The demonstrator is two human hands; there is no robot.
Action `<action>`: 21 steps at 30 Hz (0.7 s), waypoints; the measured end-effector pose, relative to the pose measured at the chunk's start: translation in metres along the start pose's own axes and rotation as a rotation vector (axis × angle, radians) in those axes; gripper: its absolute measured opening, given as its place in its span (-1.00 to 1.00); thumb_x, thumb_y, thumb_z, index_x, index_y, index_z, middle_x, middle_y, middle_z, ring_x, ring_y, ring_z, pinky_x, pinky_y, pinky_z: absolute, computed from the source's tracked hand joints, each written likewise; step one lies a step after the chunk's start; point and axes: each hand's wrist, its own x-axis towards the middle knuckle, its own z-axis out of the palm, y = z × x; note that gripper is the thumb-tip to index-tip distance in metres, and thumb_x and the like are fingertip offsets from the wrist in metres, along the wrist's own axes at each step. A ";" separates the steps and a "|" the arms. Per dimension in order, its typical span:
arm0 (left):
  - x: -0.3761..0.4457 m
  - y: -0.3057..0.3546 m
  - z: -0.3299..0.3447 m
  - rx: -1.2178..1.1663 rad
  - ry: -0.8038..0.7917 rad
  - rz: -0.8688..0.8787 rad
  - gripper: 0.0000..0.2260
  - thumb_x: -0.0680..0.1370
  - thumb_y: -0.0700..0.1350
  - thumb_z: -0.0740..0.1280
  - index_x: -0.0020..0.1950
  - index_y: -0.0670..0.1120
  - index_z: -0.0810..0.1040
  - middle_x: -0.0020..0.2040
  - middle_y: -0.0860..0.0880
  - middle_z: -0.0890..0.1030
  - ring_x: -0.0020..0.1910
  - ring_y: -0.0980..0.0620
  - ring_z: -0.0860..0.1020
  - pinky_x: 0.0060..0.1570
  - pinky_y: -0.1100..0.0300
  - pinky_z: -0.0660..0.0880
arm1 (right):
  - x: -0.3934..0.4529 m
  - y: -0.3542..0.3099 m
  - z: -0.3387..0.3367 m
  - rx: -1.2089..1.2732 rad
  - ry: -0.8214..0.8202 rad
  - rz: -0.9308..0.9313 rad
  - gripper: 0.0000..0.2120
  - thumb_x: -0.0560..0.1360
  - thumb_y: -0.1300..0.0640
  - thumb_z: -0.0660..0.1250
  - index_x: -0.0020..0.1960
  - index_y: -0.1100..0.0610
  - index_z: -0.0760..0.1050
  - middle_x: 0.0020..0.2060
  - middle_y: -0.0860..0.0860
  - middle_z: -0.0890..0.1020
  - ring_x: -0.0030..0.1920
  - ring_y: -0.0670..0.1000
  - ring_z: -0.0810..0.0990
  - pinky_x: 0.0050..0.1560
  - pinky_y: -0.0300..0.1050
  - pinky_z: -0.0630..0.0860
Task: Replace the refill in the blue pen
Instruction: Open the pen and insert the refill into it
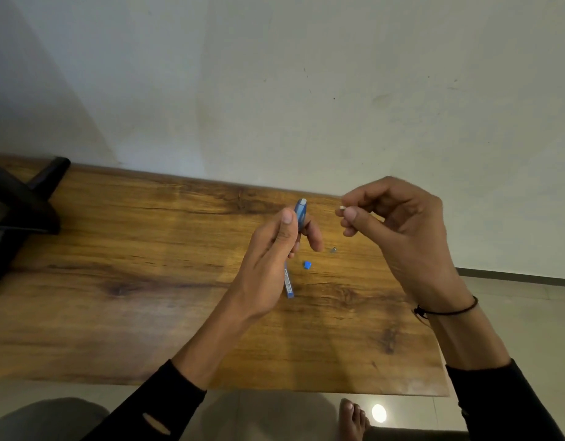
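Note:
My left hand (pixel 275 253) grips the upper half of the blue pen (pixel 300 213), its pale end pointing up and away above the wooden table (pixel 131 281). My right hand (pixel 399 224) pinches a thin pale refill (pixel 341 207) between thumb and forefinger; only its tip shows, a short way right of the pen. The pen's lower blue barrel (pixel 289 283) lies on the table below my left hand. A small blue cap piece (pixel 307 265) and a tiny metal part (pixel 333 249) lie on the table between my hands.
A black stand or chair part (pixel 23 214) sits at the table's far left. A plain wall runs behind the table. The table's right edge (pixel 434 329) drops to a tiled floor, where a bare foot (pixel 354 418) shows.

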 end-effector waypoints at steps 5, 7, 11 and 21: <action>-0.002 -0.003 0.000 0.097 -0.032 -0.016 -0.51 0.80 0.08 -0.03 -0.04 -0.06 0.62 -0.09 -0.03 0.65 -0.15 -0.02 0.46 -0.06 0.23 0.41 | 0.000 -0.020 0.007 0.007 -0.027 -0.086 -0.82 0.56 0.40 0.48 0.07 0.16 0.71 -0.12 0.17 0.75 -0.25 0.06 0.73 -0.12 -0.17 0.65; -0.003 -0.002 0.000 0.112 -0.037 -0.022 -0.52 0.81 0.06 -0.03 -0.03 -0.06 0.61 -0.09 -0.01 0.65 -0.15 0.18 0.48 -0.06 0.29 0.41 | -0.001 -0.023 0.008 -0.055 -0.054 -0.094 -0.83 0.58 0.37 0.46 0.07 0.14 0.70 -0.13 0.09 0.75 -0.24 -0.02 0.73 -0.10 -0.21 0.65; -0.005 0.002 0.003 0.100 -0.019 -0.018 -0.57 0.82 -0.05 0.00 -0.10 0.15 0.55 -0.18 0.28 0.63 -0.14 0.32 0.56 -0.04 0.48 0.41 | -0.004 -0.025 0.015 -0.158 -0.073 -0.062 -0.84 0.62 0.36 0.43 0.07 0.13 0.68 -0.11 -0.08 0.73 -0.18 -0.05 0.79 -0.10 -0.28 0.67; -0.007 0.005 0.005 0.137 -0.010 -0.001 -0.54 0.82 -0.13 0.03 -0.10 0.27 0.53 -0.22 0.39 0.60 -0.18 0.38 0.57 -0.09 0.51 0.42 | -0.006 -0.036 0.019 -0.364 -0.088 -0.049 -0.88 0.64 0.33 0.40 0.07 0.17 0.68 -0.14 -0.11 0.73 -0.17 -0.13 0.79 -0.11 -0.33 0.68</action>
